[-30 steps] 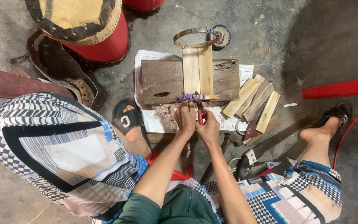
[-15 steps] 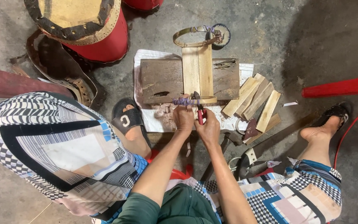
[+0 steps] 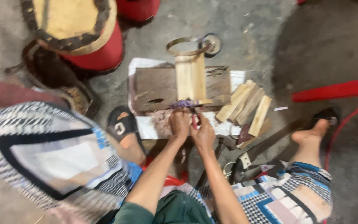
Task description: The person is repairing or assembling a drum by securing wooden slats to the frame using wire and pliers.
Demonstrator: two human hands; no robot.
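My left hand (image 3: 180,123) and my right hand (image 3: 204,132) meet at the near edge of a dark wooden board (image 3: 156,88) on the floor. Two pale wooden slats (image 3: 190,79) lie side by side across the board. A purple piece (image 3: 185,103) sits at the slats' near end, with my left fingers touching it. My right hand is closed on a small red-handled tool (image 3: 194,120), its tip pointing at the purple piece. The frame is blurred, so the tool's kind is unclear.
Several loose pale wood pieces (image 3: 247,105) lie right of the board on white paper (image 3: 146,126). A metal hoop (image 3: 185,45) and small wheel (image 3: 212,42) lie beyond. A red drum (image 3: 77,31) stands at upper left, metal shears (image 3: 237,161) near my right knee, a red bar (image 3: 336,89) at right.
Both hands have stayed at the board's near edge with only small shifts. The view has moved slightly and turned blurry.
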